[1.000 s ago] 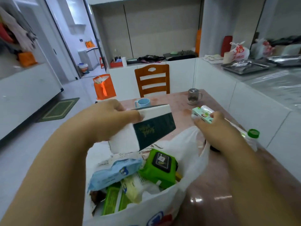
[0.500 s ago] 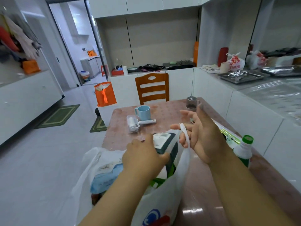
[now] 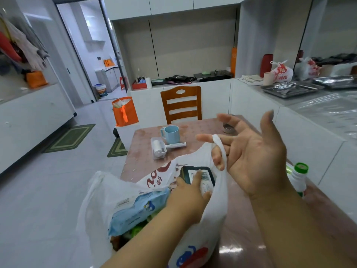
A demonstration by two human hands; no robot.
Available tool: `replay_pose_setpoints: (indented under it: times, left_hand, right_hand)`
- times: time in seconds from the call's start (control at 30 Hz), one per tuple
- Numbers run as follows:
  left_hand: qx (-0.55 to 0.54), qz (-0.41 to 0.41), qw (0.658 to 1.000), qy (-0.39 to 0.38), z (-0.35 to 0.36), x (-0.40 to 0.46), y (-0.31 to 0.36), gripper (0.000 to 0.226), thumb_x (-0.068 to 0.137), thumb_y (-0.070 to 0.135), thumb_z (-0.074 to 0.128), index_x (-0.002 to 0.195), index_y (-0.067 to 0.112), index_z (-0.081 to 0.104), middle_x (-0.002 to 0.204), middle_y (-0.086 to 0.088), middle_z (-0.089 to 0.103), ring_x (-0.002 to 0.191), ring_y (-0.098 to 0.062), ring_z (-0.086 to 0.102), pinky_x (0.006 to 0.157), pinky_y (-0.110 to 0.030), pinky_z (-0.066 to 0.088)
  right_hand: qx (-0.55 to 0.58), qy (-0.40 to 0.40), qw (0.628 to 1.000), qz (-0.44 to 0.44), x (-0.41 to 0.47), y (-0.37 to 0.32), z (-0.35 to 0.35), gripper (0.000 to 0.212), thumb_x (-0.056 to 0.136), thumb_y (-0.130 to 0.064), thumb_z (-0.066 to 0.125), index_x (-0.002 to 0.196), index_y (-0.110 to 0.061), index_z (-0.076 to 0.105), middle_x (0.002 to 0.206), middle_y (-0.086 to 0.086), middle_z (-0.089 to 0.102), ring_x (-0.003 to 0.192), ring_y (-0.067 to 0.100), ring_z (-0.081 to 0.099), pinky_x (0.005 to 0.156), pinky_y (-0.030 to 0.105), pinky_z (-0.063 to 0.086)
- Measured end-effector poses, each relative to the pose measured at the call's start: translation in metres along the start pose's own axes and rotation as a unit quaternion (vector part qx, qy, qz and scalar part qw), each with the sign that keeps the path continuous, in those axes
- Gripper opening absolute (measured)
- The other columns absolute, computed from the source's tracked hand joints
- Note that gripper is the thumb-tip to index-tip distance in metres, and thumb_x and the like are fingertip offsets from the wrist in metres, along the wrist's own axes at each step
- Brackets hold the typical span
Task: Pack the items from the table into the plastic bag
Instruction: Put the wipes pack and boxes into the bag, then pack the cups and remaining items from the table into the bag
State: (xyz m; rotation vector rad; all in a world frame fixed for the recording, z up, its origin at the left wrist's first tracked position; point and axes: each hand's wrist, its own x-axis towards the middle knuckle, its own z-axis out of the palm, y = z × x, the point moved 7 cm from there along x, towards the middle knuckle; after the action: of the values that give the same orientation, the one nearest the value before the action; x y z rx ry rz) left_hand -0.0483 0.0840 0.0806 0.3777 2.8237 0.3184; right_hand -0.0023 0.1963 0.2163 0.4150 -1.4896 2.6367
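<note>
Wooden chair (image 3: pixel 181 105) behind table; orange bag (image 3: pixel 125 112) — floor, left.

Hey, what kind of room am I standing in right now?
Most likely a home kitchen and dining area: a wooden chair at a dining table, white cabinets, and metal trays on the counter.
</note>
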Motion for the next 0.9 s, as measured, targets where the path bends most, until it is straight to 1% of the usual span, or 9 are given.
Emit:
replay_pose_setpoints:
  times: [0.1, 0.2, 0.33, 0.43, 0.5, 0.57, 0.63, 0.73, 0.9]
  left_hand:
    - [-0.002, -0.015, 0.999, -0.044, 0.016, 0.008, 0.006, 0.071, 0.094, 0.037, 0.037, 0.145, 0.047, -0.012, 0.153, -0.028, 0.004, 0.127, -0.047, 0.038, 0.101, -0.053, 0.038]
    - [-0.013, -0.012, 0.998, -0.062, 0.02, 0.015, 0.012, 0.065, 0.093, 0.054, 0.028, 0.145, 0.047, -0.009, 0.156, -0.024, 0.003, 0.13, -0.044, 0.037, 0.103, -0.054, 0.036]
    - [0.017, 0.037, 0.996, -0.079, 0.005, 0.017, 0.016, 0.06, 0.091, 0.061, 0.016, 0.146, 0.044, 0.0, 0.156, -0.019, 0.019, 0.139, -0.04, 0.025, 0.107, -0.058, 0.026]
    - [0.008, 0.057, 0.996, -0.068, -0.021, 0.017, 0.018, 0.051, 0.098, 0.052, 0.019, 0.147, 0.039, 0.017, 0.155, -0.004, 0.031, 0.137, -0.031, 0.034, 0.108, -0.051, 0.031]
    - [-0.005, 0.046, 0.997, -0.054, -0.04, 0.015, 0.02, 0.048, 0.099, 0.05, 0.023, 0.141, 0.031, 0.039, 0.143, -0.002, 0.049, 0.123, -0.026, 0.051, 0.096, -0.041, 0.044]
    - [-0.011, 0.033, 0.998, -0.045, -0.057, 0.013, 0.024, 0.047, 0.099, 0.047, 0.03, 0.12, 0.017, 0.06, 0.106, -0.005, 0.069, 0.09, -0.02, 0.067, 0.068, -0.027, 0.052]
    - [-0.043, 0.0, 0.998, -0.05, -0.071, 0.01, 0.023, 0.047, 0.098, 0.045, 0.035, 0.103, 0.008, 0.064, 0.074, -0.002, 0.068, 0.059, -0.015, 0.068, 0.046, -0.022, 0.048]
    - [-0.096, -0.022, 0.995, -0.028, -0.091, 0.013, 0.026, 0.046, 0.099, 0.046, 0.036, 0.091, 0.01, 0.064, 0.067, -0.003, 0.072, 0.037, -0.006, 0.06, 0.037, -0.017, 0.04]
    - [-0.165, -0.008, 0.986, 0.037, -0.106, 0.03, 0.03, 0.037, 0.098, 0.041, 0.039, 0.087, 0.013, 0.061, 0.063, -0.001, 0.065, 0.041, -0.008, 0.056, 0.029, -0.012, 0.031]
  right_hand:
    - [0.005, 0.018, 1.0, -0.024, 0.002, -0.002, -0.008, 0.076, 0.079, -0.077, 0.027, 0.127, -0.023, 0.052, 0.114, 0.024, 0.067, 0.059, 0.023, 0.06, 0.05, 0.027, 0.049]
    - [0.023, 0.08, 0.996, -0.023, 0.002, -0.002, -0.034, 0.08, 0.078, -0.077, 0.027, 0.128, -0.018, 0.05, 0.111, 0.028, 0.067, 0.059, 0.024, 0.059, 0.048, 0.027, 0.048]
    - [-0.066, 0.148, 0.987, 0.016, 0.0, -0.003, -0.071, 0.084, 0.08, -0.078, 0.021, 0.124, -0.013, 0.049, 0.101, 0.026, 0.07, 0.056, 0.028, 0.063, 0.051, 0.031, 0.051]
    - [-0.113, 0.189, 0.975, 0.041, -0.003, 0.0, -0.094, 0.08, 0.082, -0.077, 0.019, 0.114, -0.014, 0.057, 0.087, 0.021, 0.073, 0.059, 0.027, 0.068, 0.05, 0.031, 0.054]
    - [-0.147, 0.208, 0.966, 0.053, -0.001, 0.003, -0.111, 0.083, 0.074, -0.082, 0.024, 0.107, -0.016, 0.061, 0.08, 0.019, 0.073, 0.058, 0.025, 0.068, 0.048, 0.029, 0.053]
    - [-0.196, 0.258, 0.944, 0.06, 0.006, 0.005, -0.139, 0.078, 0.077, -0.08, 0.027, 0.099, -0.015, 0.063, 0.075, 0.017, 0.072, 0.057, 0.023, 0.067, 0.046, 0.026, 0.051]
    - [-0.264, 0.335, 0.901, 0.072, 0.016, 0.011, -0.175, 0.064, 0.092, -0.065, 0.03, 0.102, -0.01, 0.062, 0.078, 0.013, 0.069, 0.065, 0.022, 0.065, 0.055, 0.028, 0.052]
    - [-0.494, 0.361, 0.778, 0.143, 0.036, 0.024, -0.224, 0.042, 0.094, -0.046, 0.042, 0.113, -0.012, 0.057, 0.108, 0.012, 0.065, 0.092, 0.029, 0.057, 0.08, 0.037, 0.047]
    - [-0.663, 0.286, 0.638, 0.267, 0.062, 0.063, -0.265, 0.057, 0.085, -0.048, 0.05, 0.133, -0.018, 0.044, 0.137, 0.009, 0.047, 0.124, 0.033, 0.042, 0.1, 0.045, 0.039]
